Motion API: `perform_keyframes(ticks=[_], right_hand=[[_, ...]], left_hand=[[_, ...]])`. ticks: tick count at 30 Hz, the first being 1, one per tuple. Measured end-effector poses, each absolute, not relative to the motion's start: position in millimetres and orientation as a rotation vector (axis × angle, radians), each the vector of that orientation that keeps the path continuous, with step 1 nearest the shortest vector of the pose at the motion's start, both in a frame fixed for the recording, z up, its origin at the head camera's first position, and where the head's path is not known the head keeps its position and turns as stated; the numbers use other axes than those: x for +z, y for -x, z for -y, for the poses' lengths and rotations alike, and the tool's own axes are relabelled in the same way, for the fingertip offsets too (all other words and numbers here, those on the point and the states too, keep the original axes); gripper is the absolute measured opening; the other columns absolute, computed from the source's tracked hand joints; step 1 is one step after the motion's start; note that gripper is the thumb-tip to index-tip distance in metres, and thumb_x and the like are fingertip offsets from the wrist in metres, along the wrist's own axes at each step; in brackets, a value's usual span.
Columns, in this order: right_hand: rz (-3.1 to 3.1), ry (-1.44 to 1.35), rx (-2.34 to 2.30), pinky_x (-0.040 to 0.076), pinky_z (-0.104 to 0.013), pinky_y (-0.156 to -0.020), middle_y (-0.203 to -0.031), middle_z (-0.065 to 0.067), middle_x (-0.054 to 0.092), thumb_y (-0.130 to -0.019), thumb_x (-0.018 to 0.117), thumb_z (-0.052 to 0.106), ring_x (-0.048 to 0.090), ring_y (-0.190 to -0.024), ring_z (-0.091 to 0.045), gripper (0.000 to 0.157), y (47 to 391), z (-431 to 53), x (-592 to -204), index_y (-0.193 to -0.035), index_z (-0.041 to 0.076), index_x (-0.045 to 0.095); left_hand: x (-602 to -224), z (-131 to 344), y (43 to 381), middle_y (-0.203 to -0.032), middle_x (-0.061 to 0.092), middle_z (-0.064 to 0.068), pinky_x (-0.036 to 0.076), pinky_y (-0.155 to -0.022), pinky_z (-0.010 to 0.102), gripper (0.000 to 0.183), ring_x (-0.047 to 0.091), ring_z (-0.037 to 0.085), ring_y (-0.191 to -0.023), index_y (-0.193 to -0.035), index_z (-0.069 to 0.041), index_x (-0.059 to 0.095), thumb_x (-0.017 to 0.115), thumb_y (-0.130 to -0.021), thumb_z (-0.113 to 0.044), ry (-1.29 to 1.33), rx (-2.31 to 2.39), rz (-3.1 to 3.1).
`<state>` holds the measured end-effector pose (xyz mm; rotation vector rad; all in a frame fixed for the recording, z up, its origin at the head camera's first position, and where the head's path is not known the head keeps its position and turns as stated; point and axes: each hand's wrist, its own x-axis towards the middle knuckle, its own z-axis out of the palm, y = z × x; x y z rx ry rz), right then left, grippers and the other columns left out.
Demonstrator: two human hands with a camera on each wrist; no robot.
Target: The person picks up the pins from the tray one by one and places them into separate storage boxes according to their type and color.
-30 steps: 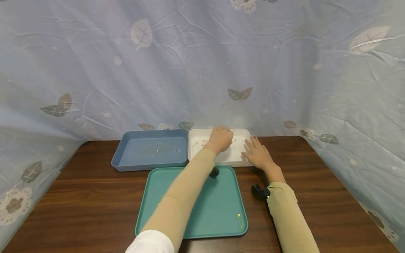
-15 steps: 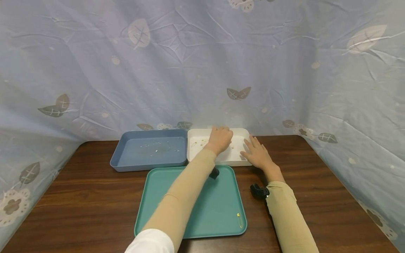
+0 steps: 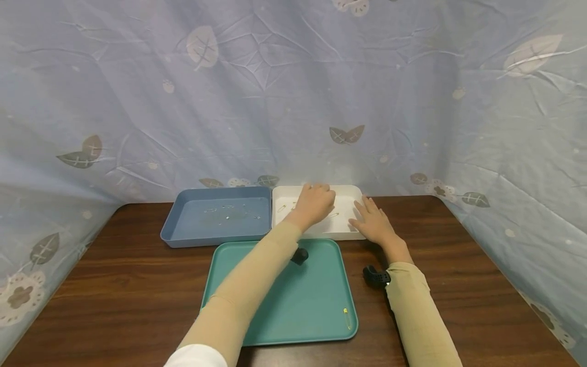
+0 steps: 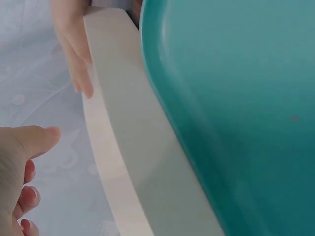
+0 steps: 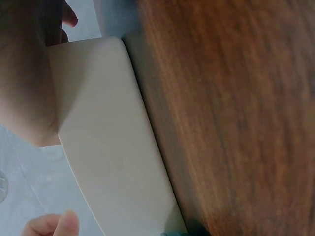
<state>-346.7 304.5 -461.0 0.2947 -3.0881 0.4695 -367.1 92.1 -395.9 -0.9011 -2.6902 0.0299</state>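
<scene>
My left hand (image 3: 315,203) is above the white tray (image 3: 353,232), its fingers loosely curled. The left wrist view shows its thumb (image 4: 42,140) extended and nothing visibly held. Near that hand a gold safety pin (image 3: 334,215) lies in the white tray, with another safety pin (image 3: 282,208) further left; the hand and forearm hide part of the tray. My right hand (image 3: 373,221) rests on the white tray's right rim, fingers spread. On the green tray (image 3: 302,316), one gold safety pin (image 3: 347,319) lies near the front right corner.
A blue tray (image 3: 197,238) with several small silvery pins (image 3: 228,217) stands left of the white one, side by side. All the trays are on a dark wooden table (image 3: 114,285). A patterned curtain (image 3: 293,102) hangs behind.
My left hand has shifted slightly left and toward me, its forearm swinging left over the green tray. A gold safety pin near it now lies lower in the white tray. My right hand stays put.
</scene>
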Motion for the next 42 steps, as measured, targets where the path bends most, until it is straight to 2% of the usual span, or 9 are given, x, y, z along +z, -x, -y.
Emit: perform_keyframes(ticks=[7,12,26,33,42], right_hand=[[3.085,-0.292,0.477,0.013,-0.066,-0.116,-0.162,-0.025,0.007,-0.1,0.046,0.039,0.006,-0.15,-0.044,0.069,348.7,-304.8,-462.4,-0.153,0.001,0.023],[3.073,-0.29,0.496,0.014,-0.066,-0.116,-0.161,-0.025,0.008,-0.099,0.046,0.04,0.007,-0.149,-0.044,0.07,348.7,-306.5,-462.5,-0.153,0.002,0.024],[3.074,-0.3,0.529,0.011,-0.067,-0.115,-0.162,-0.025,0.006,-0.1,0.047,0.038,0.004,-0.15,-0.044,0.07,345.3,-312.4,-461.6,-0.154,0.001,0.022],[3.061,-0.313,0.536,0.012,-0.068,-0.115,-0.161,-0.025,0.007,-0.1,0.048,0.037,0.006,-0.149,-0.045,0.068,344.2,-309.7,-459.0,-0.153,0.001,0.024],[3.059,-0.32,0.548,0.012,-0.068,-0.115,-0.162,-0.025,0.008,-0.1,0.048,0.038,0.006,-0.149,-0.045,0.069,346.5,-306.9,-459.6,-0.153,0.001,0.025]], left_hand=[[-396.1,-75.0,352.2,-0.091,0.064,-0.004,0.043,-0.078,0.036,0.013,0.059,0.016,-0.087,-0.094,-0.021,0.068,0.061,-0.096,-0.032,0.909,-0.053,2.639],[-394.7,-64.7,339.4,-0.089,0.062,-0.004,0.035,-0.071,0.033,0.011,0.052,0.016,-0.08,-0.093,-0.022,0.068,0.063,-0.095,-0.032,0.919,-0.133,2.674],[-401.3,-41.4,300.8,-0.088,0.062,-0.004,0.041,-0.077,0.038,0.013,0.053,0.017,-0.081,-0.093,-0.023,0.068,0.066,-0.092,-0.036,0.862,-0.392,2.702],[-411.0,-38.0,284.1,-0.079,0.056,-0.006,0.036,-0.071,0.031,0.012,0.049,0.012,-0.075,-0.092,-0.023,0.069,0.068,-0.091,-0.035,0.827,-0.549,2.72],[-424.0,-37.1,266.0,-0.077,0.056,-0.006,0.031,-0.068,0.027,0.011,0.046,0.009,-0.073,-0.09,-0.023,0.069,0.071,-0.089,-0.033,0.916,-0.738,2.684]])
